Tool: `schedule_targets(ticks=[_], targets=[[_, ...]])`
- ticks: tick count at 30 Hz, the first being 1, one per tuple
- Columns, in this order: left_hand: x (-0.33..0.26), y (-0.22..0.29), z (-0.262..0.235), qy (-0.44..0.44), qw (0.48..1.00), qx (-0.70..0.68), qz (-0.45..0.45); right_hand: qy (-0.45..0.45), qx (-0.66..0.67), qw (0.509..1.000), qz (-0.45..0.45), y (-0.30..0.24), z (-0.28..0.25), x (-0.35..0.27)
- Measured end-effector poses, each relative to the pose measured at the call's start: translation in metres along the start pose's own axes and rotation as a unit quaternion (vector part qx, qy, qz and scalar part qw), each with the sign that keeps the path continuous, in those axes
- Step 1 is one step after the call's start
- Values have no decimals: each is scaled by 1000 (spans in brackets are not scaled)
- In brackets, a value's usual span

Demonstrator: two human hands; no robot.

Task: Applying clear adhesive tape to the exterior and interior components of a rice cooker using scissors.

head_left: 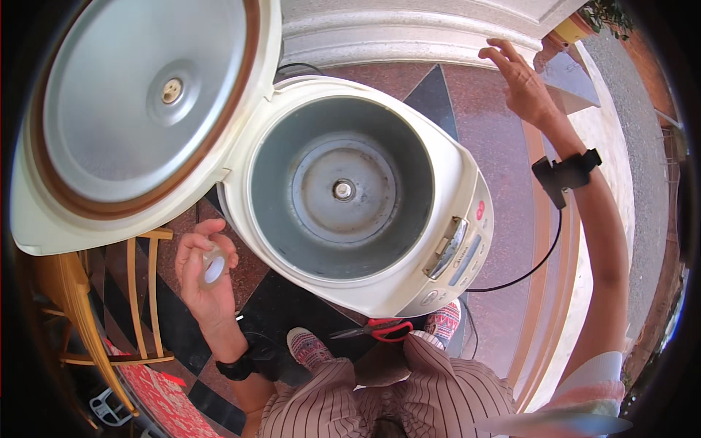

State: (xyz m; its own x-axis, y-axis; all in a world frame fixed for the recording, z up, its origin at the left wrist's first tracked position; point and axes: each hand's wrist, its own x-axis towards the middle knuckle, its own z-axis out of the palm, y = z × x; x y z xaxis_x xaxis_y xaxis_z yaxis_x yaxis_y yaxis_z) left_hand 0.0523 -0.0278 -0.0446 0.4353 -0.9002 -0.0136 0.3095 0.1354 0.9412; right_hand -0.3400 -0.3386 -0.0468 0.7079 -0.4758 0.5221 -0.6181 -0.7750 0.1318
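Observation:
A white electric rice cooker point(409, 146) sits low in front of me with its lid point(139, 102) swung open to the left. Its bare metal chamber shows a round heating plate point(343, 190) with a centre button. My left hand point(208, 274) is below the lid, fingers closed around a small translucent round cap point(214, 267). My right hand point(522, 80) is raised far to the upper right, fingers spread, holding nothing, apart from the cooker. A black band sits on each wrist.
Red-handled scissors point(383, 330) lie by my feet under the cooker's front. A black cord point(526, 274) runs right from the cooker. A wooden chair point(87, 306) stands at lower left. The patterned tile floor meets a white step point(409, 36) beyond.

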Motion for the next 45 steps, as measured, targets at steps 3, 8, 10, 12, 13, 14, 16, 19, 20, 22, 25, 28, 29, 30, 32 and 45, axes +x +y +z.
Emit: schedule_targets(ticks=[3, 8, 10, 12, 13, 14, 16, 19, 20, 22, 25, 28, 29, 30, 32, 45], targets=[[-5, 9, 1, 11, 999, 34, 2, -458, 3, 800, 387, -37, -23, 36], [-4, 3, 18, -20, 999, 27, -2, -60, 5, 993, 99, -41, 0, -14], [-4, 1, 28, -56, 998, 25, -10, 60, 85, 990, 98, -64, -3, -13], [-7, 2, 36, -69, 997, 42, -12, -111, 237, 934, 245, -76, -25, -1], [-6, -3, 42, -92, 995, 43, -16, -278, 353, 810, 378, -77, -38, 0], [-7, -5, 44, -106, 993, 55, -19, -279, 344, 811, 383, -81, -40, -4], [-12, -7, 49, -117, 991, 57, -29, -157, 667, 617, 387, -93, -37, -11], [-11, -14, 56, -142, 987, 64, -35, -143, 718, 551, 400, -102, -44, -13], [-11, -15, 59, -148, 986, 61, -42, -143, 714, 554, 404, -103, -46, -14], [-11, -16, 62, -155, 985, 53, -50, -141, 756, 495, 404, -104, -50, -18], [-12, -16, 63, -157, 985, 56, -51, -134, 768, 476, 408, -106, -53, -20], [-15, -15, 62, -152, 984, 70, -55, -131, 771, 467, 414, -107, -53, -21], [-16, -15, 60, -155, 984, 71, -53, -131, 769, 468, 415, -107, -52, -23], [-17, -15, 60, -159, 983, 73, -51, -123, 775, 463, 412, -106, -51, -25], [-19, -16, 60, -161, 983, 70, -54, -114, 778, 460, 411, -107, -52, -26], [-26, -12, 63, -200, 974, 86, -60, -58, 835, 355, 416, -123, -68, -44]])
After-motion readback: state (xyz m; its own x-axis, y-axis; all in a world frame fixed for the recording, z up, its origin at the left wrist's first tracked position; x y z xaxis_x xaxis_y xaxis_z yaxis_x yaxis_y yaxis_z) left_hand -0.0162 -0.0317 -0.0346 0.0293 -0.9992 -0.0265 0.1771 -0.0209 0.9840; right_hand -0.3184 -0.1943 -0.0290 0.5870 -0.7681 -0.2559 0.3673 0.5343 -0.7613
